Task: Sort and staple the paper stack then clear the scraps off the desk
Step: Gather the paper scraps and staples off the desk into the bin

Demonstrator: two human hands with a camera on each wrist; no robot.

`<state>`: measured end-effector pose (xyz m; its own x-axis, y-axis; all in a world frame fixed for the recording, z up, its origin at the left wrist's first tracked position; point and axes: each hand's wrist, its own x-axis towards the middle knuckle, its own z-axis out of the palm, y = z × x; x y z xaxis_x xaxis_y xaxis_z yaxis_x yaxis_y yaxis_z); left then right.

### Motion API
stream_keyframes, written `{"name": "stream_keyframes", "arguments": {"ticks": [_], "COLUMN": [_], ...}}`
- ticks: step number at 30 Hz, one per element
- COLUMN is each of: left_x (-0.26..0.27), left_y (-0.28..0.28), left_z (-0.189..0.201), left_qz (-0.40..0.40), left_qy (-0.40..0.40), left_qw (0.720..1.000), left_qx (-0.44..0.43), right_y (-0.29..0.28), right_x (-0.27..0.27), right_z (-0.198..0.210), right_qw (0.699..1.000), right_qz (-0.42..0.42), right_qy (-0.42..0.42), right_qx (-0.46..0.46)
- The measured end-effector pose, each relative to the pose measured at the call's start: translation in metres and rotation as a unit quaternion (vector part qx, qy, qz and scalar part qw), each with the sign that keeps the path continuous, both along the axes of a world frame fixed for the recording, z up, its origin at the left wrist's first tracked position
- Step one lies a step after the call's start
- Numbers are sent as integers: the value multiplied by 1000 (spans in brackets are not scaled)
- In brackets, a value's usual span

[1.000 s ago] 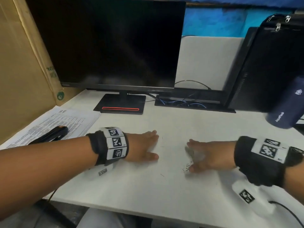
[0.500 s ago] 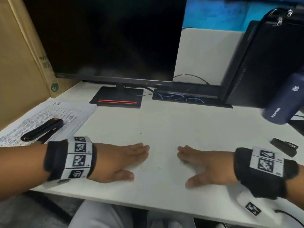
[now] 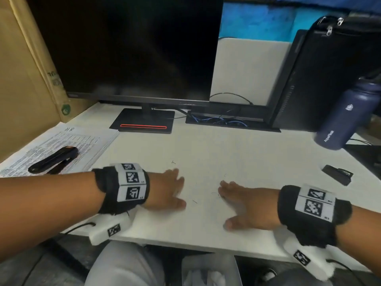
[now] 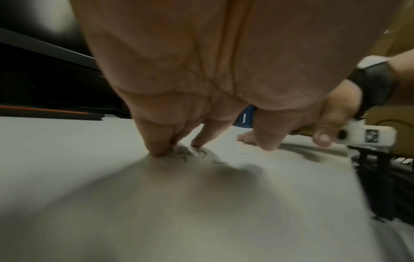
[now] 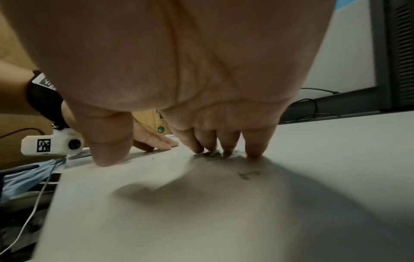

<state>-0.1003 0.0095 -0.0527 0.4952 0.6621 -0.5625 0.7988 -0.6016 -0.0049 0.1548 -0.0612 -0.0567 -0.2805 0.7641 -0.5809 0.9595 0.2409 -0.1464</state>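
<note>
Both hands lie flat on the white desk [image 3: 237, 157], fingers straight and facing each other. My left hand [image 3: 167, 190] presses its fingertips [image 4: 156, 150] on a small heap of bent staples [image 4: 181, 153]. Opposite it, my right hand [image 3: 241, 201] has fingertips [image 5: 197, 148] on another clump of staples [image 5: 212, 154]. A few loose staple scraps [image 3: 194, 201] lie between and beyond the hands. The printed paper stack [image 3: 61, 149] lies at the left with a black stapler [image 3: 53, 159] on top.
A dark monitor [image 3: 132, 48] on its stand [image 3: 144, 123] is at the back. A computer tower [image 3: 321, 79] and a navy bottle [image 3: 346, 118] stand at the right, a small black staple remover [image 3: 338, 174] nearby. A bin [image 3: 210, 271] sits below the desk's front edge.
Both hands have slid back toward the desk's front edge, staying flat, dragging staple scraps with them. The head view has shifted, showing the bin under the desk.
</note>
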Motion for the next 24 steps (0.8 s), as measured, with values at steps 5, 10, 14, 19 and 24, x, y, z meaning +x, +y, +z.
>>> {"name": "stream_keyframes", "arguments": {"ticks": [5, 10, 14, 19, 24], "left_x": [-28, -28, -3, 15, 10], "left_y": [-1, 3, -8, -11, -2], "left_z": [19, 24, 12, 10, 14], "left_qz": [8, 96, 66, -20, 7], "left_qy": [-86, 0, -50, -51, -55], "left_qw": [996, 993, 995, 993, 993], "left_qx": [-14, 63, 57, 100, 106], "right_y": [-1, 7, 12, 25, 21], "right_x": [19, 1, -31, -46, -27], "right_z": [23, 22, 15, 14, 20], "right_qw": [995, 979, 985, 988, 980], "right_qz": [-78, -158, -109, -59, -96], "right_qy": [14, -60, -56, -63, -65], "right_qx": [61, 116, 121, 126, 161]}}
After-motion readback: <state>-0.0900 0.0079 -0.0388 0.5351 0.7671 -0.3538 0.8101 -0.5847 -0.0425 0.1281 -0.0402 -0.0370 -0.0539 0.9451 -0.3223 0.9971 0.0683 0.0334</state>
